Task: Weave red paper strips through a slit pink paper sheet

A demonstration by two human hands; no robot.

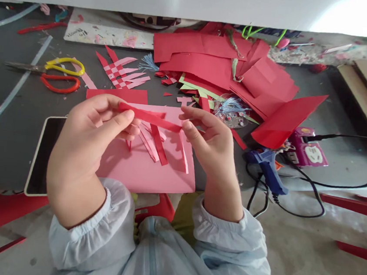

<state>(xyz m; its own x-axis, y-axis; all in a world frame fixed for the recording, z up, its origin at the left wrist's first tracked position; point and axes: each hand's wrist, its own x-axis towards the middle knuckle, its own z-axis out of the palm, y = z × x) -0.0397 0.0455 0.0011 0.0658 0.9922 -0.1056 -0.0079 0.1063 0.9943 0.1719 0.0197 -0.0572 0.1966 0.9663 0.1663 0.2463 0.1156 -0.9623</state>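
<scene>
- The left hand point(93, 134) is pinching one end of a red strip point(154, 118) between thumb and fingers.
- The right hand point(209, 140) is curling at the strip's other end, a gap showing between thumb and forefinger; whether it is gripping the paper, one cannot tell.
- The red strip is spanning the two hands, above a pink sheet point(123, 175) at the front edge of the desk point(5, 149).
- The step in hand seems to be working this strip among the dangling strips point(160, 148) below, red and pink, overlapping too much for counting; the next move appears to be calling for a light pinch.
- One checkered piece point(118, 71) is lying toward the desk's back edge, beside an uncountable red paper pile point(194, 66).
- One pair of scissors point(43, 69) is resting toward the left edge.
- One phone point(44, 153) and one glue gun point(270, 170) are lying along the front edge, left and right.
</scene>
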